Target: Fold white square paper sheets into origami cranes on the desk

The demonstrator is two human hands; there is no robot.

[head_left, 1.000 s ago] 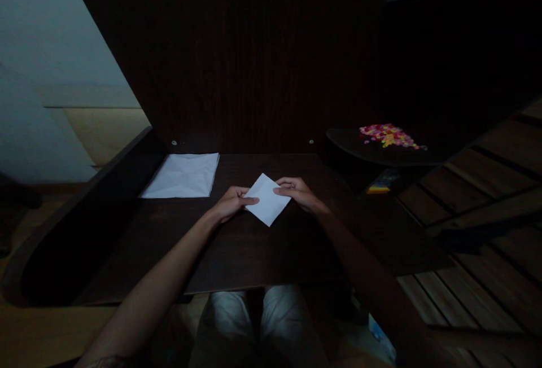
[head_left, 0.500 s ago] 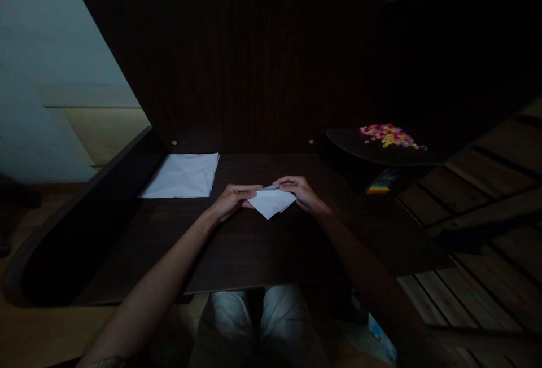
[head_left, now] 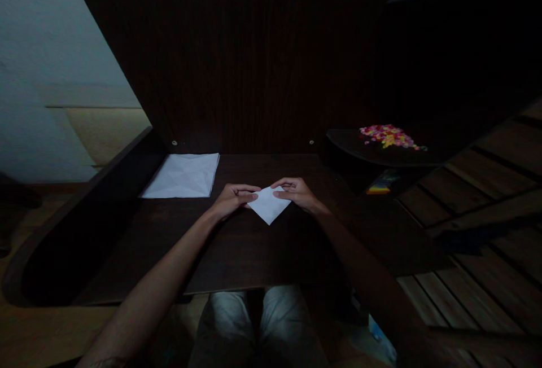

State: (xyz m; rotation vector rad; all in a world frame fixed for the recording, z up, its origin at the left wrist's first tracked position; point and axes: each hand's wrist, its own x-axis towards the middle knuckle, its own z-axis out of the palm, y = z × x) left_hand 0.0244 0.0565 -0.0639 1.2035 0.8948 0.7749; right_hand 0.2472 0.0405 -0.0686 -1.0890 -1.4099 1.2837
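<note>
A small folded sheet of white paper point(head_left: 269, 209) is held over the dark desk, one corner pointing down toward me. My left hand point(head_left: 231, 198) pinches its left corner, thumb on top and fingers behind. On the opposite side my right hand point(head_left: 298, 194) grips the upper right edge, with the thumb lying across the front face. Parts of the fingers are hidden behind the paper. Left of my hands, a stack of creased white paper sheets point(head_left: 184, 176) lies at the back of the desk.
The dark desk point(head_left: 237, 255) has a raised side panel point(head_left: 84, 215) on the left and a tall back panel. On a low shelf point(head_left: 342, 142) at the right sits a heap of small pink, red and yellow pieces point(head_left: 389, 135). Wooden slats point(head_left: 499, 187) stand further right.
The folded paper has tilted so its front face shows as a flat diamond. My right thumb has come onto that face. Both hands stay in nearly the same place.
</note>
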